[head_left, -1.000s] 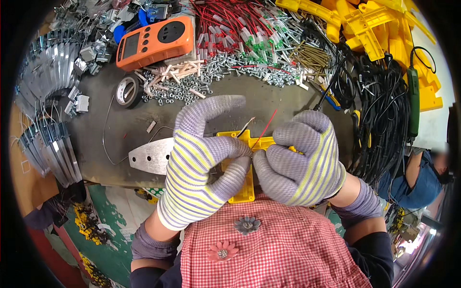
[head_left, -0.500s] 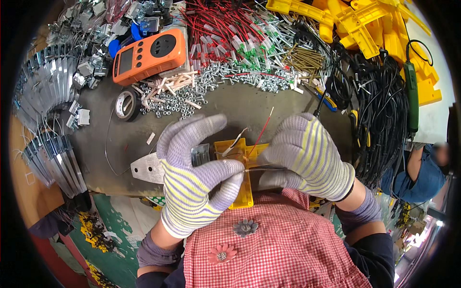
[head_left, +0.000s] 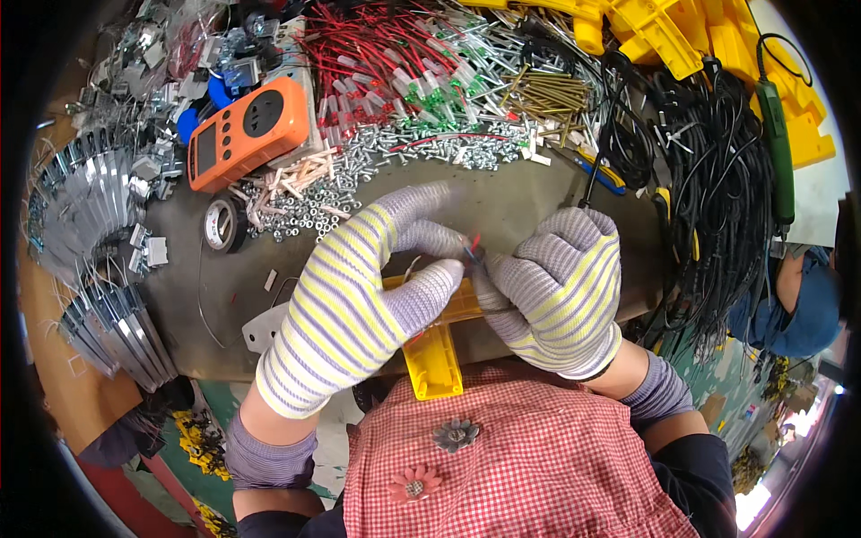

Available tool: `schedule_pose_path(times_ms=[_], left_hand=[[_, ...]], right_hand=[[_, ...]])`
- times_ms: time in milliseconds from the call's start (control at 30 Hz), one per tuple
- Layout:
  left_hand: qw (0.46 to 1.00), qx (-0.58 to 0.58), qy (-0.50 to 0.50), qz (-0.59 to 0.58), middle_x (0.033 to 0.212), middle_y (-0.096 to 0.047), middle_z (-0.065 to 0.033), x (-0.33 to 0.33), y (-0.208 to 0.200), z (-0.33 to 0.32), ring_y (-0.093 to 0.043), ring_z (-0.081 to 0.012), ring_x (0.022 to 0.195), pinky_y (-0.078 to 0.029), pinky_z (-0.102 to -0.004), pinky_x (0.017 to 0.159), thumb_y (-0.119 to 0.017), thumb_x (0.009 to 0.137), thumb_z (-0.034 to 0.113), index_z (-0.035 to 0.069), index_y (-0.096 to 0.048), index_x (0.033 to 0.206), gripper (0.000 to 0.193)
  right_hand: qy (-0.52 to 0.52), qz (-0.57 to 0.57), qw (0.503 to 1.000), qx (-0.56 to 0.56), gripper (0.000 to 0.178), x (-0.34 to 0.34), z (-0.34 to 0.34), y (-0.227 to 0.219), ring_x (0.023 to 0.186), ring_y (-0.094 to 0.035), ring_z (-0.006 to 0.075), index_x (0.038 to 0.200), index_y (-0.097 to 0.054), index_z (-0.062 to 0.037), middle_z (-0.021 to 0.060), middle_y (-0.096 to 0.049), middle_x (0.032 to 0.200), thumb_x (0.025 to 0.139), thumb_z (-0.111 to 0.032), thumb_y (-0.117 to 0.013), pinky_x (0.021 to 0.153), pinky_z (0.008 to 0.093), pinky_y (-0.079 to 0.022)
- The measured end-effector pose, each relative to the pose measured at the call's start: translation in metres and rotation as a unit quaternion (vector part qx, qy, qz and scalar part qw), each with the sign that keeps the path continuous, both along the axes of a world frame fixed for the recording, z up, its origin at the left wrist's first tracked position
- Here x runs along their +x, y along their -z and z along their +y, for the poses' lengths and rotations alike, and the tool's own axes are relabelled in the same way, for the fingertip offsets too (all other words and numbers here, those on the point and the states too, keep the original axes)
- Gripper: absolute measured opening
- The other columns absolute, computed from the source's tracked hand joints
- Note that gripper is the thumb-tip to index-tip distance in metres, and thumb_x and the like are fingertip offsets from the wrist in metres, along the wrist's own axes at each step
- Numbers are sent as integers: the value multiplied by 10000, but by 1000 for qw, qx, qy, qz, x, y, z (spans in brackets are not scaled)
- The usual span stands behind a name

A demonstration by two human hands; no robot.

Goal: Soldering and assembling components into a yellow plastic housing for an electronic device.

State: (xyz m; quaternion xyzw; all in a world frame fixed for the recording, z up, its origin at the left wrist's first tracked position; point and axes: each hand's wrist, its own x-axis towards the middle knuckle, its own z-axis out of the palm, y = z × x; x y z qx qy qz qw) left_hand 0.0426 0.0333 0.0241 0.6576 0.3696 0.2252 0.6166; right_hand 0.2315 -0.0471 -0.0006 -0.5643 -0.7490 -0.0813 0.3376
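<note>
My hands, in striped knit gloves, meet over a yellow plastic housing (head_left: 433,366) at the table's front edge. My left hand (head_left: 354,300) pinches thin wires (head_left: 475,254) between thumb and a finger; its upper fingers are blurred. Curled closed, my right hand (head_left: 556,296) grips the same wires from the other side. A red tip and a dark strand show in the small gap between the fingertips. Parts of the housing are hidden by both hands. Partly under my left forearm lies a flat metal plate (head_left: 262,332) with holes.
An orange meter with a socket (head_left: 249,133) and black tape (head_left: 224,224) lie at the back left. Behind are screws (head_left: 377,148), red-wired lamps (head_left: 395,67) and yellow housings (head_left: 659,36). Black cables (head_left: 717,197) fill the right, metal strips (head_left: 117,305) the left. A person (head_left: 794,300) is far right.
My left hand has moved up and reached the wires. The red wire, which stood upright before, is now mostly hidden between my fingers. My right hand has closed more tightly. The view has shifted slightly.
</note>
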Motion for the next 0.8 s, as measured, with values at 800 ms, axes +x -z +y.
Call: schedule_pose_path(times_ms=[800], left_hand=[[996, 71, -47, 26, 835, -724, -59, 12, -5, -9, -668, -104, 829, -514, -260, 819, -736, 801, -17, 8, -647, 1254, 462]], right_hand=[[-62, 5, 995, -79, 310, 10, -3, -17, 737, -592, 230, 768, -641, -149, -2, -577, 747, 629, -387, -784, 639, 395, -449]])
